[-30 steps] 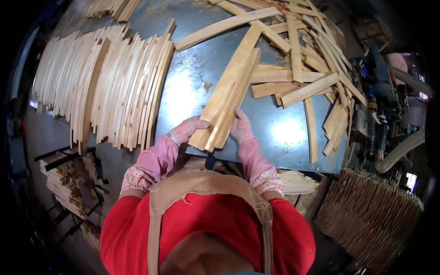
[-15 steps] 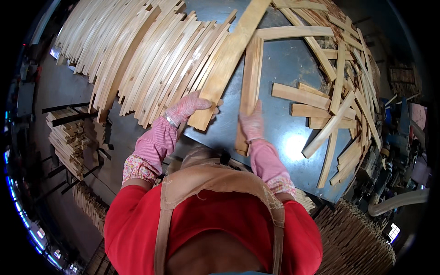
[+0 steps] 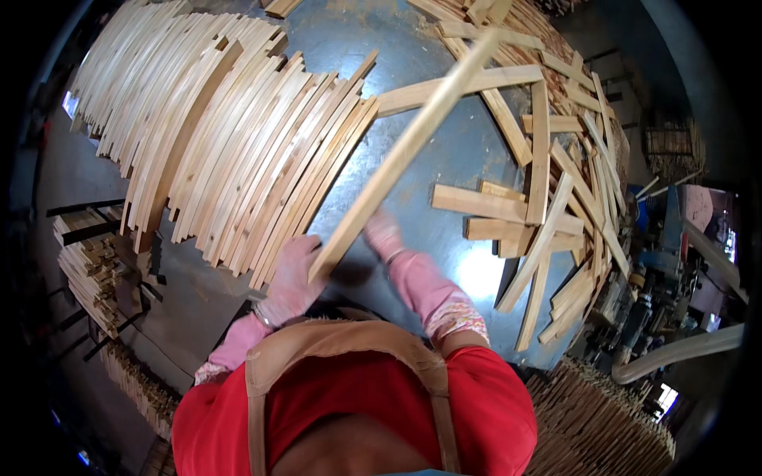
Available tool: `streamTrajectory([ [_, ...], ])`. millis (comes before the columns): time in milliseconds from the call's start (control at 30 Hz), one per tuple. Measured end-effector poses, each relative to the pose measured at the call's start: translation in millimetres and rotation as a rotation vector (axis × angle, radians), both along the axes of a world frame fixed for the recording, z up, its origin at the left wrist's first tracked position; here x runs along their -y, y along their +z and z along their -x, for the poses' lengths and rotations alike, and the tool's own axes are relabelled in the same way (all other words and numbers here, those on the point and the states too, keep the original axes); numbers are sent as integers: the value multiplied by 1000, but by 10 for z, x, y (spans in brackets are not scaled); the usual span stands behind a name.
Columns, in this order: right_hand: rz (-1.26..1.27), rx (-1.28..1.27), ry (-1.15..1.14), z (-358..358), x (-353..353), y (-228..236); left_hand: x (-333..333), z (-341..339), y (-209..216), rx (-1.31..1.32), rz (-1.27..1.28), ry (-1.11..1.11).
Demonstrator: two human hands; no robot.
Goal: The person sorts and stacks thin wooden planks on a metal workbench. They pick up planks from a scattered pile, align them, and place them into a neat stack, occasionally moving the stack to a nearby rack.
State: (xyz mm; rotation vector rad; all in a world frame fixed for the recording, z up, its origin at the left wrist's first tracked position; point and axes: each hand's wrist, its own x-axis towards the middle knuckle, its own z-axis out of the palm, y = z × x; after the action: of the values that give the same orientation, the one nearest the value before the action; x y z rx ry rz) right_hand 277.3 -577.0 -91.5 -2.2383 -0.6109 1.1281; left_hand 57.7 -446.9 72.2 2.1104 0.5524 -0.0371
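Observation:
My left hand [image 3: 294, 274], in a pink-and-white glove, is closed around the near end of a long wooden strip [image 3: 397, 163]. The strip slants up and away to the right above a blue-grey metal table [image 3: 389, 190], its far part blurred. My right hand [image 3: 383, 234], gloved the same way, is just right of the strip's lower part. Its fingers are smeared by motion and partly behind the strip, so I cannot tell whether they touch it. To the left, a row of wooden strips [image 3: 254, 159] lies side by side, with uneven near ends.
A loose plank [image 3: 421, 94] lies crosswise beyond the held strip. Jumbled wood pieces [image 3: 548, 222] cover the table's right side. Stacked strips [image 3: 87, 270] stand on a rack at left. A large wood stack [image 3: 603, 420] and a grey hose [image 3: 675, 353] are at lower right.
My left hand has drawn nearer my body, and the wood it holds now shows a narrower face. My right hand has let go of the wood piece it gripped and moved left. The view has shifted.

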Motion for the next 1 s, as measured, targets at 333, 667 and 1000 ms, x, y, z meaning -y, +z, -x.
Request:
streamTrajectory([
  [333, -272, 406, -1112, -3264, -1328, -3, 354, 1082, -899, -149, -612, 206],
  [667, -364, 629, -739, -4035, -224, 809, 226, 868, -919, -232, -758, 140],
  [1000, 439, 878, 416, -1033, 2672, 2089, 120, 182, -251, 80, -781, -8],
])
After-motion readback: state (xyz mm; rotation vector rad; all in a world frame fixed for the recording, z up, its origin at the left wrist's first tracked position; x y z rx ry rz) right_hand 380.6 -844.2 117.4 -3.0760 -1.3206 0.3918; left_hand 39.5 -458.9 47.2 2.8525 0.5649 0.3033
